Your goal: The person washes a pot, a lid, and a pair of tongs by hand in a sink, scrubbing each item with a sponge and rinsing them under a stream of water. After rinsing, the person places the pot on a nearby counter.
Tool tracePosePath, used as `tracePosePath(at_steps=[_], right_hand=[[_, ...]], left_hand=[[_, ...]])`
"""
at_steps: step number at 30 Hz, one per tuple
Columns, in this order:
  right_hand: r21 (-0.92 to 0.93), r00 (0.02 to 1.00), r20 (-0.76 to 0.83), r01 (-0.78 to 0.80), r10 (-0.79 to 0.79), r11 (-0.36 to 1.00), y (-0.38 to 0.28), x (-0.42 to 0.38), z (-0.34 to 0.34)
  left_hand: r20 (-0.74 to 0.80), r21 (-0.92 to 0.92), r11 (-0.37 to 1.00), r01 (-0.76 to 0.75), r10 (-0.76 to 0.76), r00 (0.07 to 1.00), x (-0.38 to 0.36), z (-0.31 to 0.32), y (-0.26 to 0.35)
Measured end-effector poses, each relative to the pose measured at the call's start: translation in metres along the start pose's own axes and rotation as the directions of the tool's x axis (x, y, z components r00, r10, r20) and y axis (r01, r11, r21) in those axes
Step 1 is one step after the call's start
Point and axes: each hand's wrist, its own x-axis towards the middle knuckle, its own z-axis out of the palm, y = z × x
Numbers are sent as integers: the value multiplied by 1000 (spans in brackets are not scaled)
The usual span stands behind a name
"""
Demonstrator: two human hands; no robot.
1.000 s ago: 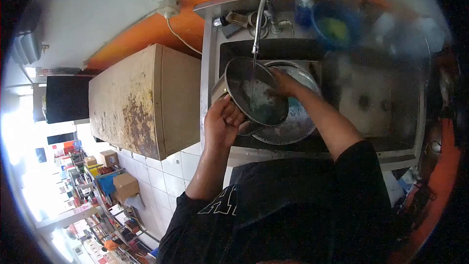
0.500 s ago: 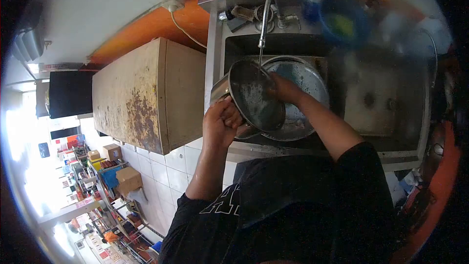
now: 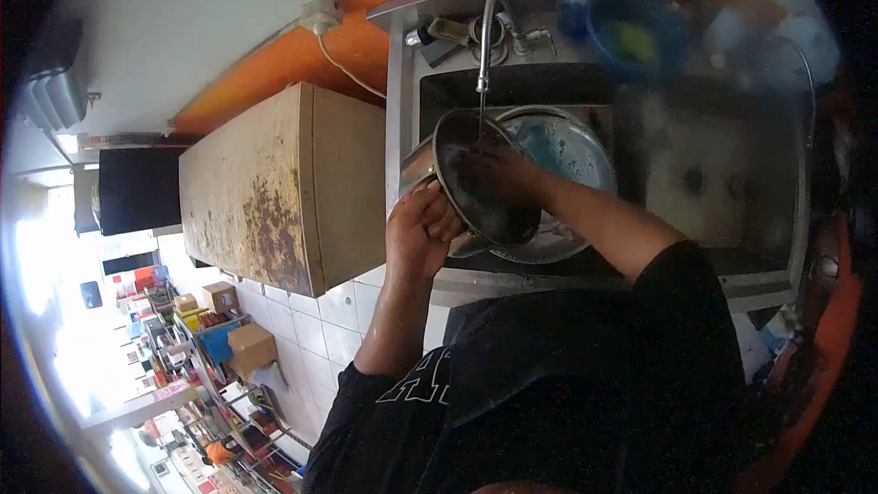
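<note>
Deeper into the pot (image 3: 480, 206) goes the right hand (image 3: 501, 172) now; half a second ago it was by the pot's right edge. On the far left of the pot is a big tan cupboard (image 3: 247, 192) with brown, worn patches. Next to the pot's left edge is the left hand (image 3: 426, 222), with its fingers curled tight, pinching the pot at its edge by the handle. The pot is tipped, with its open top turned to the right, and it is over the sink (image 3: 677, 142). Just behind the pot is the bendy tap (image 3: 487, 46), and a thin line of water falls from it into the pot. The right hand is inside the pot, dark and blurry, so I cannot tell if its fingers are spread or pressed together. Right of the pot, partly behind it, is a big silver pan (image 3: 585, 165), spotty inside. Behind the pot and to the right are a pump bottle (image 3: 574, 9) and then a blue bowl (image 3: 600, 44).
</note>
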Motion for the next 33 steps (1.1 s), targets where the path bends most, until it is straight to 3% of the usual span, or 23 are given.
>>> tracePosePath(at_steps=[2,4,5,7,8,9,10,11,13,14,16,17,18,20,21,22,24,26,28,30,31,33], right_hand=[[10,997,73,7,-7,1000,11,9,-9],[-248,978,172,155,-114,956,-10,19,-60],[-247,978,170,157,-117,956,-26,21,-81],[-259,933,260,-180,248,949,-52,23,-109],[-260,934,259,-178,246,949,-41,26,-99],[219,919,79,-395,387,892,-19,32,-79],[668,819,-14,-419,573,615,-6,34,-68],[666,818,-15,-421,575,616,-11,35,-80],[964,757,87,-228,647,138,-37,43,-116],[965,753,84,-225,653,136,-44,45,-118],[914,781,210,-370,588,166,-59,49,-120],[832,752,227,-480,619,278,-57,53,-112],[833,750,220,-477,624,280,-55,54,-102],[667,908,-236,-109,347,738,-50,55,-82],[757,892,-167,-157,421,634,-44,55,-72],[759,890,-168,-156,423,632,-34,52,-65],[620,833,-182,-315,523,718,-15,47,-66],[660,849,-160,-288,504,694,-15,47,-60],[694,869,-130,-264,478,669,-21,47,-58],[854,812,230,-432,537,288,-35,45,-68],[853,812,235,-436,534,287,-36,42,-78],[763,791,178,-487,586,425,-30,37,-97]], left_hand=[[16,-26,1000,-16,17,1000,1,0,0],[-73,-15,998,-55,54,996,-1,6,3],[-73,-12,998,-58,57,996,0,2,4],[24,-208,978,-28,34,999,8,-9,4],[24,-209,977,-31,37,999,10,-9,4],[39,-263,965,-9,20,999,13,-7,4],[56,-316,949,15,3,998,16,-5,2],[59,-318,948,18,1,998,18,-2,0],[21,-331,942,49,-44,999,22,4,-7],[25,-327,943,56,-51,998,24,7,-11],[-2,-373,927,41,-45,999,27,12,-18],[6,-370,928,46,-47,999,30,11,-23],[50,-423,905,52,-34,998,32,9,-28],[96,-470,880,63,-19,995,33,10,-32],[51,-430,901,50,-31,998,32,11,-32],[3,-389,921,37,-39,999,30,12,-32],[17,-408,911,53,-51,999,28,12,-29],[35,-427,902,72,-63,997,27,11,-28],[26,-324,945,50,-44,999,25,11,-30],[42,-335,940,61,-50,998,24,13,-28],[61,-342,937,72,-55,997,22,14,-26],[35,-324,944,70,-62,997,20,18,-25]])
